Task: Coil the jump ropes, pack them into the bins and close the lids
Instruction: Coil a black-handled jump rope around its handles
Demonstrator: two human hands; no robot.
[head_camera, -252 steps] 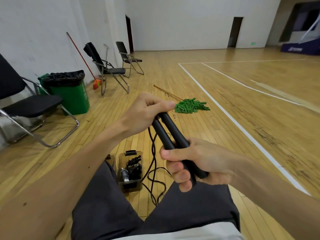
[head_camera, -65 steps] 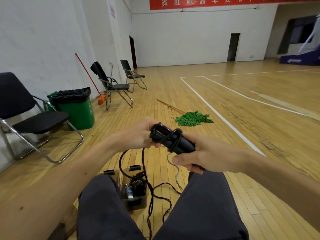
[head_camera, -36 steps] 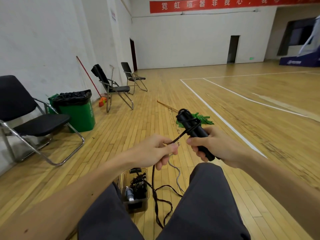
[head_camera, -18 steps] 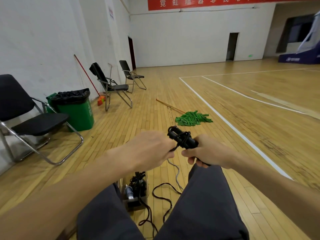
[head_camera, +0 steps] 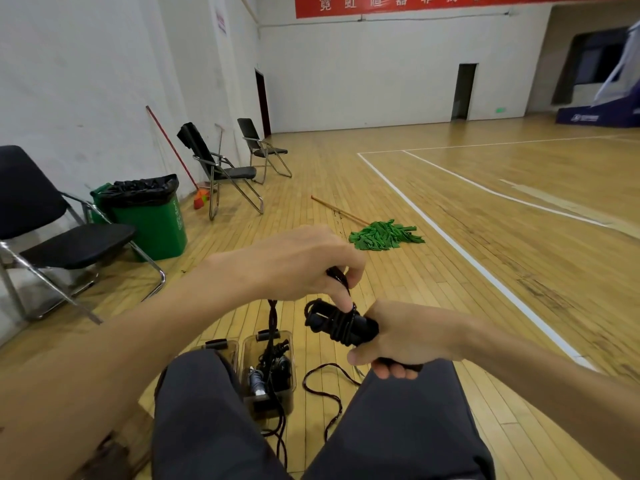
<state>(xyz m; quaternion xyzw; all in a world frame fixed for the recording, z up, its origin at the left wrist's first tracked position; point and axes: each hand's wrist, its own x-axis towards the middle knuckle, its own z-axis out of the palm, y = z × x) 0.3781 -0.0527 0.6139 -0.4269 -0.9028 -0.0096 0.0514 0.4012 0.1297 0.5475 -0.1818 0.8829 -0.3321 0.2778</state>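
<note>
Since half a second ago the handles (head_camera: 332, 323) have sunk from mid-view to about 5 o'clock of centre and tipped over. Their free ends then aimed up at 11 o'clock. Now they lie almost level, long axis running 9 to 3 o'clock, free ends toward 9 o'clock. The left grip (head_camera: 304, 261), which sat close beside them at 9 o'clock, has lifted to their 11 o'clock.

The right grip (head_camera: 405, 337) is clenched round the 3 o'clock half of the handles, fingers curled underneath. Both handles lie side by side, bound by several turns of black rope (head_camera: 273, 315) just beside that grip. The left grip pinches the rope between thumb and fingertips just above the wound turns, and a short strand drops from the pinch to the bundle. Another length hangs from under the left grip at 6 o'clock and falls across the bin (head_camera: 289, 379), which stands on the floor (head_camera: 450, 306) between the person's knees. Dark coils show through the bin's clear wall. A second bin (head_camera: 221, 346) stands just beside it at 9 o'clock, partly hidden by the left knee. Slack rope loops over the floor at the bin's 3 o'clock.

A green mop (head_camera: 384, 235) lies on the floor at 12 o'clock of the grips. A green trash can (head_camera: 149, 220) stands well apart at 10 o'clock.
</note>
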